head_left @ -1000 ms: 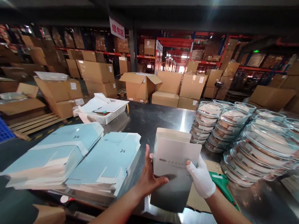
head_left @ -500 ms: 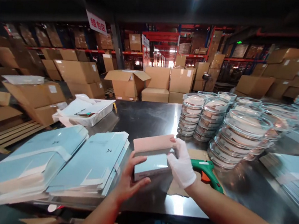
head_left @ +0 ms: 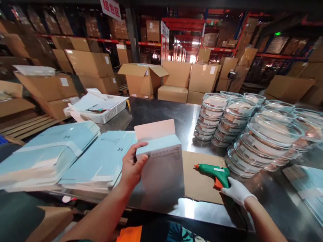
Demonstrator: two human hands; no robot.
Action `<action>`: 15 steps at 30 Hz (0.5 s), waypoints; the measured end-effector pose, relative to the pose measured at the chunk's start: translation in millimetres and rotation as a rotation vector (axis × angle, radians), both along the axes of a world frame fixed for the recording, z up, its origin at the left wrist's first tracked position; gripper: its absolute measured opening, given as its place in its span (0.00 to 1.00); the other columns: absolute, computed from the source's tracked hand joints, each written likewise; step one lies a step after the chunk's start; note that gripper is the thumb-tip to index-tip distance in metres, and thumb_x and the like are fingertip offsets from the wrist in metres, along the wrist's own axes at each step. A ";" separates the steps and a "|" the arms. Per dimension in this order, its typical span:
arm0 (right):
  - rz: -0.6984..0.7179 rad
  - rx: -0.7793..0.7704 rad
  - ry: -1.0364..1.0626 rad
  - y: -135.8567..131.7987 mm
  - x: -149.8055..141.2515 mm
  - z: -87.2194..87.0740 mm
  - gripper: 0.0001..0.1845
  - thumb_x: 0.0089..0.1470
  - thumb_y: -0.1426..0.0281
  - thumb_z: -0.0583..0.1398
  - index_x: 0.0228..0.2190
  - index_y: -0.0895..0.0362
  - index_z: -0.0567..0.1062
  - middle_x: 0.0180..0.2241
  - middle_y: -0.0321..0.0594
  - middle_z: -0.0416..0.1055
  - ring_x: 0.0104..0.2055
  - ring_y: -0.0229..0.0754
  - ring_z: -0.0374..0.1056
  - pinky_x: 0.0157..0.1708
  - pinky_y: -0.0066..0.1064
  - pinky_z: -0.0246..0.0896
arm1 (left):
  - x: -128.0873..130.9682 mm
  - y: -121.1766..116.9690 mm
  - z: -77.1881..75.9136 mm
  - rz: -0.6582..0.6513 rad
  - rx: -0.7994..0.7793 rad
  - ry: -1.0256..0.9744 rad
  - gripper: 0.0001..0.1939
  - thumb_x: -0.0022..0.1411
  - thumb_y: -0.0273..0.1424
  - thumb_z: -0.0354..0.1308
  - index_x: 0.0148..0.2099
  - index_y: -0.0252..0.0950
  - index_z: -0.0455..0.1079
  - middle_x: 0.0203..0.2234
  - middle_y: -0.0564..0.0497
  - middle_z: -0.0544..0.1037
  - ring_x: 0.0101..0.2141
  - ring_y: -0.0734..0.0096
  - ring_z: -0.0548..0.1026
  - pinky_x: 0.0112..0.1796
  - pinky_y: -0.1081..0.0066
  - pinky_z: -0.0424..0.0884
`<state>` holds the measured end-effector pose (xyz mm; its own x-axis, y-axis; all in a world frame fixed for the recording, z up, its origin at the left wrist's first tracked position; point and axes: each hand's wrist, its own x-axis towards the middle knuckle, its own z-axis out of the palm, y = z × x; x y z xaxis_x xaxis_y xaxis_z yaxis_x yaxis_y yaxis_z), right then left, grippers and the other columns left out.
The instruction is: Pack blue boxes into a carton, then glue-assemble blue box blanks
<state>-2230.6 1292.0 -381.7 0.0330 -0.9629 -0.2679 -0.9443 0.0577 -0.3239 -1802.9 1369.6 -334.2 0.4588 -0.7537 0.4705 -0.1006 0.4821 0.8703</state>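
Light-blue carton (head_left: 162, 172) is held tilted by the left hand (head_left: 133, 164) above the near part of the surface (head_left: 163, 109); its blue end is pinched at the left corner between thumb and fingers, probably so that the raised pale flap (head_left: 157, 129) is left free. By the gloved right hand (head_left: 237, 191) the handle of a green glue gun (head_left: 214, 171) is grasped, with the nozzle directed toward the carton. Below it a cardboard sheet (head_left: 196, 188) is laid, perhaps for protection of the surface from glue. Flat blue cartons (head_left: 103, 153) are piled at the left, seemingly for easy reach. Papers (head_left: 113, 102) are contained in the white basket (head_left: 113, 116). Round clear containers (head_left: 264, 144) are stacked at the right; something pale is seen inside, but its nature cannot be told.
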 end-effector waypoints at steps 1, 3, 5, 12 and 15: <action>-0.015 -0.027 -0.036 2.5 -1.0 -2.6 0.17 0.48 0.71 0.67 0.43 0.60 0.80 0.43 0.50 0.83 0.45 0.54 0.79 0.42 0.34 0.66 | -4.8 -1.6 2.1 -0.012 0.006 0.014 0.37 0.55 0.62 0.72 0.52 0.36 0.78 0.38 0.47 0.81 0.39 0.58 0.79 0.39 0.66 0.75; -0.079 -0.047 -0.173 10.1 -1.3 -5.7 0.20 0.44 0.73 0.64 0.43 0.59 0.80 0.37 0.46 0.82 0.40 0.52 0.78 0.39 0.33 0.66 | -12.8 -3.9 6.3 -0.032 0.021 0.035 0.37 0.54 0.62 0.72 0.51 0.36 0.78 0.38 0.47 0.81 0.39 0.58 0.79 0.40 0.66 0.75; -0.181 -0.038 -0.360 21.2 0.3 -6.7 0.29 0.43 0.71 0.61 0.50 0.59 0.79 0.31 0.42 0.80 0.34 0.50 0.77 0.35 0.35 0.67 | -18.3 -4.7 10.9 -0.059 0.035 0.053 0.37 0.53 0.61 0.73 0.50 0.37 0.78 0.39 0.47 0.82 0.39 0.58 0.79 0.41 0.65 0.75; -0.220 -0.862 -0.671 66.7 37.6 32.7 0.34 0.46 0.53 0.69 0.53 0.56 0.80 0.45 0.47 0.83 0.44 0.56 0.80 0.45 0.42 0.79 | -37.6 -2.2 25.7 -0.190 0.026 0.008 0.32 0.53 0.55 0.77 0.50 0.37 0.80 0.40 0.47 0.82 0.39 0.61 0.78 0.41 0.68 0.73; 0.108 -0.884 -0.694 77.6 60.5 64.2 0.22 0.53 0.59 0.68 0.49 0.48 0.84 0.48 0.42 0.83 0.48 0.56 0.80 0.50 0.45 0.80 | -50.9 -0.4 27.9 -0.202 -0.036 -0.099 0.29 0.56 0.53 0.77 0.49 0.37 0.81 0.41 0.47 0.82 0.41 0.61 0.79 0.42 0.68 0.73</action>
